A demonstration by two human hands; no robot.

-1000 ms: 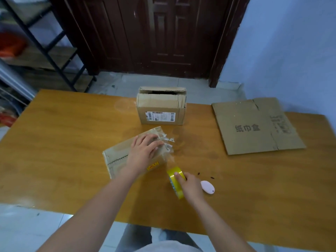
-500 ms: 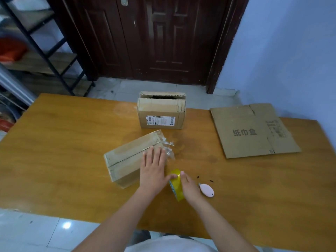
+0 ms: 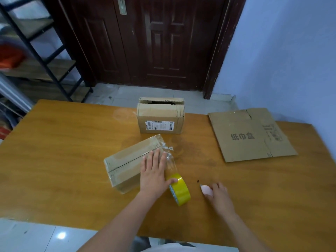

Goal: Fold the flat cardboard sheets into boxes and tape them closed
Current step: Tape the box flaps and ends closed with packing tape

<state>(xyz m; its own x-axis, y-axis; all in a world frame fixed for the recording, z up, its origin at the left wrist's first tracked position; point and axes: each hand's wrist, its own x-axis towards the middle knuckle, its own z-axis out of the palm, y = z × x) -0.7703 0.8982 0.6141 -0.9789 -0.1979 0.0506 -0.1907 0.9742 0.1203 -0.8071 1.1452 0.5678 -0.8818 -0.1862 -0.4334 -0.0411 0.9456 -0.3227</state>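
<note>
Left hand [image 3: 153, 174] flat, fingers straight, pressing taped box [image 3: 127, 165] near bench [image 3: 54, 160] centre; thumb touching yellow tape roll [image 3: 180, 190] just beside. Right hand [image 3: 219, 194] curled round small pink cutter [image 3: 206, 190]. Flat cardboard sheet [image 3: 251, 135] far right.

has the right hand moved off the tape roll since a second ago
Yes. The right hand left the tape roll and went rightward along the table to the pink cutter.
</note>
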